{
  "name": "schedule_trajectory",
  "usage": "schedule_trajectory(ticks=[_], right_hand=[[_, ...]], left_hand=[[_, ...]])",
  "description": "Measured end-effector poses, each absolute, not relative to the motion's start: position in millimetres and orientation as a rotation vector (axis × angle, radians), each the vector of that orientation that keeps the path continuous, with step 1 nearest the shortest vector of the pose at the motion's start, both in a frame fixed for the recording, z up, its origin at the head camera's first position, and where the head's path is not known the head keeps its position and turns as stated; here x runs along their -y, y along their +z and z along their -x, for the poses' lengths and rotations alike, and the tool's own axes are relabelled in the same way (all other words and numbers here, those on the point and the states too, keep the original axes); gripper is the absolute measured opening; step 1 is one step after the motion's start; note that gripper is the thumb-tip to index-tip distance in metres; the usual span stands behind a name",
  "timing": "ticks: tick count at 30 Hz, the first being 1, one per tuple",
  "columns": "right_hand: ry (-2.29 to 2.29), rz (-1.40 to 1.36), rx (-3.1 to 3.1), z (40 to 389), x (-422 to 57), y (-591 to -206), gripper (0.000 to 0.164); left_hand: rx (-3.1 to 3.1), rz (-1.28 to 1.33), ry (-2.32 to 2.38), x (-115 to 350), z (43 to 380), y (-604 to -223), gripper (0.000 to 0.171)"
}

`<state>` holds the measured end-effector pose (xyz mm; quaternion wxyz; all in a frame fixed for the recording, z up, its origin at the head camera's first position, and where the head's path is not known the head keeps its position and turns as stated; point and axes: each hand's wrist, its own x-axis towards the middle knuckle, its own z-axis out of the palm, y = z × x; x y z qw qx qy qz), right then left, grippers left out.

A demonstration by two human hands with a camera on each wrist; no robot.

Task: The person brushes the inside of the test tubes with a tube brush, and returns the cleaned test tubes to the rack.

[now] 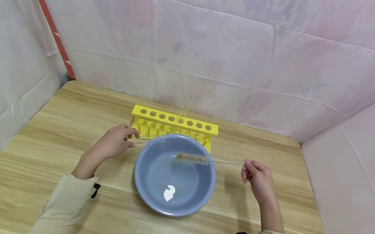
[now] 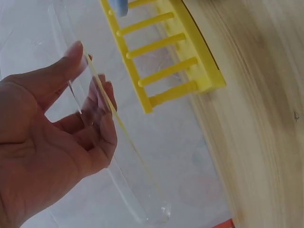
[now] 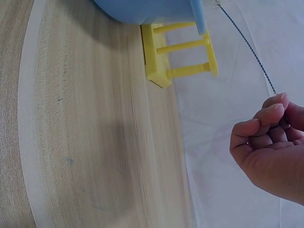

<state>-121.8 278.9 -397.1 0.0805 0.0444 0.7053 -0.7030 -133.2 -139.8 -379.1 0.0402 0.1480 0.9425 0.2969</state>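
Observation:
My left hand (image 1: 113,142) pinches a clear glass test tube (image 2: 137,190) between thumb and fingers, left of a blue basin (image 1: 139,171). In the left wrist view the tube's rounded end points down and away from the palm. The other end of it reaches over the basin's rim in the head view. At the right, my right hand (image 1: 257,179) grips the end of a test tube brush's twisted wire handle (image 3: 251,50). The brush's tan bristles (image 1: 193,159) hang over the inside of the basin, pointing left.
Behind the basin stands a yellow test tube rack (image 1: 139,112) with a row of holes and pegs. One upright test tube (image 1: 185,107) sits in it. Pale cloth walls (image 1: 212,55) enclose the wooden table (image 1: 108,219) at the back and sides.

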Motion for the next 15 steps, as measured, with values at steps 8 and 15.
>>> schedule_trajectory(ticks=[8, 15], right_hand=[[-2.195, -0.124, -2.009, 122.8, -278.8, -392.5, 0.032], [-2.258, -0.141, -1.951, 125.5, -277.6, -388.1, 0.033]], left_hand=[[-2.866, -0.571, 0.963, 142.1, 132.4, -387.8, 0.017], [-2.832, -0.59, 0.978, 144.2, 130.4, -393.9, 0.019]])
